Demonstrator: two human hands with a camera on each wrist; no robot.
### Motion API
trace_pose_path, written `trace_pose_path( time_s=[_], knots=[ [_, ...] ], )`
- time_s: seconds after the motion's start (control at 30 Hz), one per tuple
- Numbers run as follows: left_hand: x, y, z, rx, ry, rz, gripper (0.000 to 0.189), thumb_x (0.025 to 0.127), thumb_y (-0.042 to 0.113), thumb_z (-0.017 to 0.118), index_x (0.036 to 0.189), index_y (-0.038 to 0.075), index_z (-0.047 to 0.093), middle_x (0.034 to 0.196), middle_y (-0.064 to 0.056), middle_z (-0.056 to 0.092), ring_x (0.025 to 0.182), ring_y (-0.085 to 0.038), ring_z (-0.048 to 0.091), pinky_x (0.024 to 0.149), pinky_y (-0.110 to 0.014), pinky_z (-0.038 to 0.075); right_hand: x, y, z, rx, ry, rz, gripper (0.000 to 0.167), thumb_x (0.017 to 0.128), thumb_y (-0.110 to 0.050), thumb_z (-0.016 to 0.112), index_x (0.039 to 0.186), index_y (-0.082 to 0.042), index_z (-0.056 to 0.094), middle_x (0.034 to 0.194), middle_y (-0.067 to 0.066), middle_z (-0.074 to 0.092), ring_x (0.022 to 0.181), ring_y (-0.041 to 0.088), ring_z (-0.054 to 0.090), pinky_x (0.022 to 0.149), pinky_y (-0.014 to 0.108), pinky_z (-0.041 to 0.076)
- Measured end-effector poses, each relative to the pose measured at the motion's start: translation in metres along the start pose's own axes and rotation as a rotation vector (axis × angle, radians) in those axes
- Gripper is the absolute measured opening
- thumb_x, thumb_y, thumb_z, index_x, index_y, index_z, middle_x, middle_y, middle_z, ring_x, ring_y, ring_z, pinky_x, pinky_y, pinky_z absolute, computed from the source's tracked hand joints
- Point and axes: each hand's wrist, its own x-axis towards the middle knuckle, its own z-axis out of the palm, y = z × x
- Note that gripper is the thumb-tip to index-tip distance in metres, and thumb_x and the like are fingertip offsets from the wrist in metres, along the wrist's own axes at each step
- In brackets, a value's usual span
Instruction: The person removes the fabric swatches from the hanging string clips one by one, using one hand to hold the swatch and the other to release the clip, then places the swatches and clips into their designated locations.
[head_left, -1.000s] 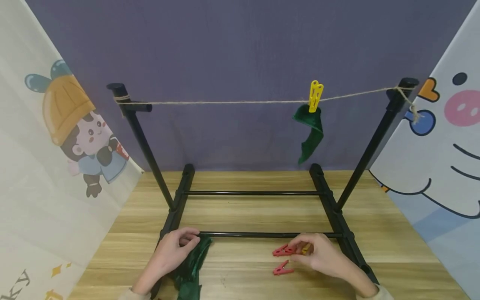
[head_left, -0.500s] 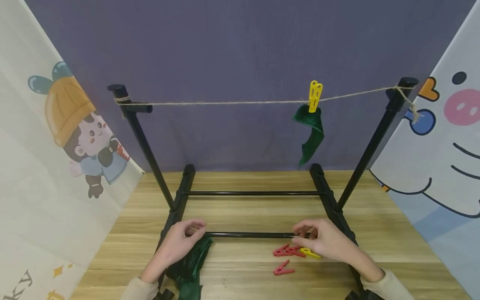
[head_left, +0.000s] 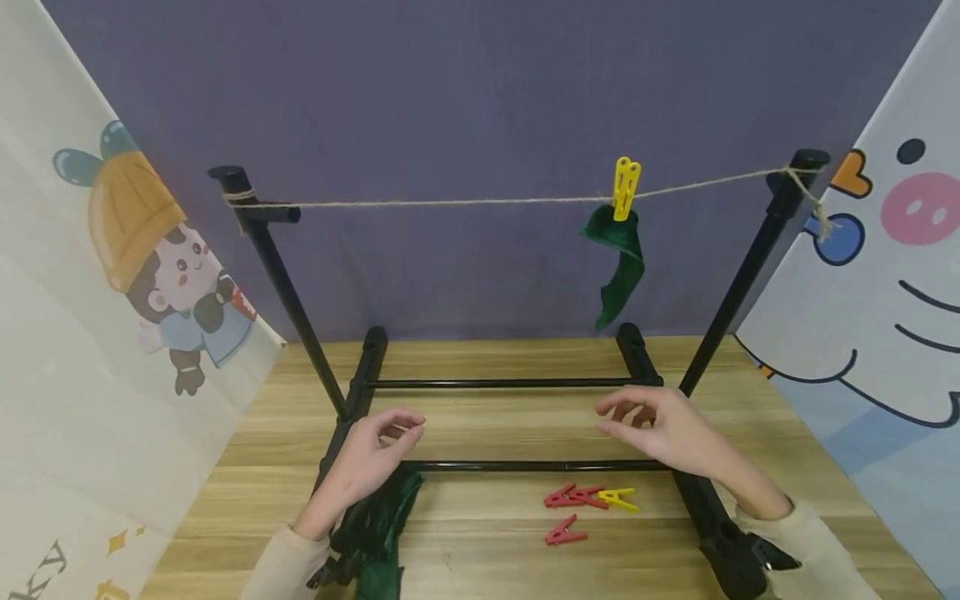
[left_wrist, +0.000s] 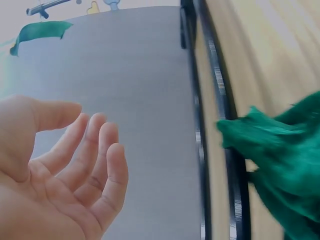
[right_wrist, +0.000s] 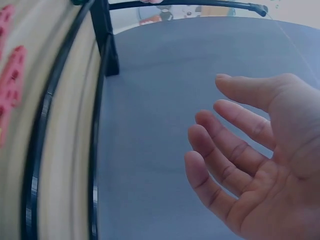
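Observation:
My left hand (head_left: 371,454) hovers with loosely bent fingers above a crumpled green cloth (head_left: 382,525) at the rack's left front. In the left wrist view nothing lies between its thumb and fingers (left_wrist: 116,167). The right hand (head_left: 663,425), also holding nothing, is raised near the right post, beyond several small clothespins on the table. Of these, red ones (head_left: 565,532) lie beside a yellow clothespin (head_left: 618,499). Another yellow clothespin (head_left: 626,190) clips a twisted green cloth strip (head_left: 626,267) to the twine (head_left: 450,202).
A black rack (head_left: 288,308) with two upright posts stands on the wooden table (head_left: 487,550), the twine tied between the post tops. Two low crossbars (head_left: 510,384) join its feet. A purple backdrop (head_left: 450,100) rises behind, with printed panels at both sides.
My right hand has let go of the yellow clothespin beside the red ones and risen away, forward and up. The left hand has lifted a little from over the crumpled cloth.

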Motion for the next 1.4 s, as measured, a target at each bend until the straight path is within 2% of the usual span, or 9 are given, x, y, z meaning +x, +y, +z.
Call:
trace_pose_path(
  time_s=[0.1,0.2,0.37,0.6,0.83,1.0,1.2,1.4],
  knots=[
    [0.005,0.007,-0.002,-0.018,0.014,0.003,0.014,0.093,0.032,0.064,0.106,0.026,0.068,0.099,0.008,0.066,0.086,-0.013,0.063,0.072,-0.031,0.052,0.003,-0.005,-0.008,-0.008,0.012,-0.013,0.014,0.088,-0.03,0.071,0.102,-0.029,0.069,0.089,-0.012,0.067,0.071,0.01,0.063,0.057,0.027,0.051],
    [0.009,0.013,-0.004,-0.03,0.027,0.008,0.015,0.093,0.035,0.063,0.106,0.028,0.068,0.1,0.008,0.066,0.087,-0.012,0.063,0.072,-0.031,0.052,0.006,-0.01,-0.016,-0.031,0.02,-0.02,0.015,0.088,-0.028,0.071,0.103,-0.029,0.069,0.088,-0.012,0.067,0.071,0.009,0.063,0.058,0.028,0.051],
    [0.016,0.022,-0.004,-0.05,0.009,0.03,0.016,0.094,0.036,0.063,0.107,0.028,0.067,0.103,0.008,0.066,0.09,-0.012,0.062,0.073,-0.033,0.052,0.012,-0.019,-0.031,-0.075,0.047,-0.044,0.015,0.089,-0.026,0.071,0.104,-0.029,0.069,0.088,-0.014,0.067,0.077,0.008,0.063,0.065,0.029,0.052],
    [0.027,0.032,0.001,-0.073,-0.004,0.054,0.016,0.093,0.035,0.063,0.107,0.027,0.068,0.101,0.008,0.066,0.089,-0.012,0.062,0.074,-0.034,0.051,0.02,-0.032,-0.048,-0.15,0.088,-0.072,0.015,0.088,-0.025,0.072,0.103,-0.027,0.07,0.089,-0.015,0.067,0.076,0.006,0.062,0.064,0.027,0.052],
    [0.038,0.044,0.006,-0.081,-0.02,0.064,0.018,0.095,0.028,0.063,0.11,0.019,0.068,0.104,0.002,0.067,0.091,-0.016,0.062,0.075,-0.036,0.05,0.027,-0.045,-0.063,-0.239,0.123,-0.079,0.013,0.089,-0.029,0.07,0.102,-0.029,0.07,0.087,-0.016,0.066,0.076,0.005,0.061,0.066,0.025,0.051],
    [0.046,0.054,0.01,-0.1,-0.037,0.079,0.019,0.095,0.021,0.062,0.111,0.013,0.067,0.106,-0.003,0.067,0.092,-0.022,0.062,0.077,-0.042,0.049,0.029,-0.054,-0.073,-0.247,0.144,-0.079,0.014,0.088,-0.027,0.071,0.102,-0.03,0.07,0.087,-0.016,0.066,0.077,0.006,0.061,0.064,0.025,0.051],
    [0.052,0.065,0.01,-0.119,-0.059,0.091,0.02,0.094,0.033,0.062,0.111,0.023,0.066,0.104,0.004,0.066,0.09,-0.015,0.063,0.075,-0.037,0.051,0.034,-0.063,-0.083,-0.271,0.175,-0.109,0.016,0.087,-0.024,0.073,0.1,-0.032,0.071,0.086,-0.019,0.066,0.076,0.005,0.061,0.064,0.022,0.05],
    [0.062,0.075,0.012,-0.13,-0.066,0.109,0.021,0.093,0.039,0.062,0.109,0.026,0.067,0.102,0.006,0.066,0.087,-0.017,0.063,0.07,-0.037,0.051,0.039,-0.072,-0.092,-0.308,0.185,-0.121,0.016,0.087,-0.025,0.073,0.101,-0.034,0.071,0.085,-0.019,0.066,0.074,0.005,0.06,0.065,0.02,0.048]
  ],
)
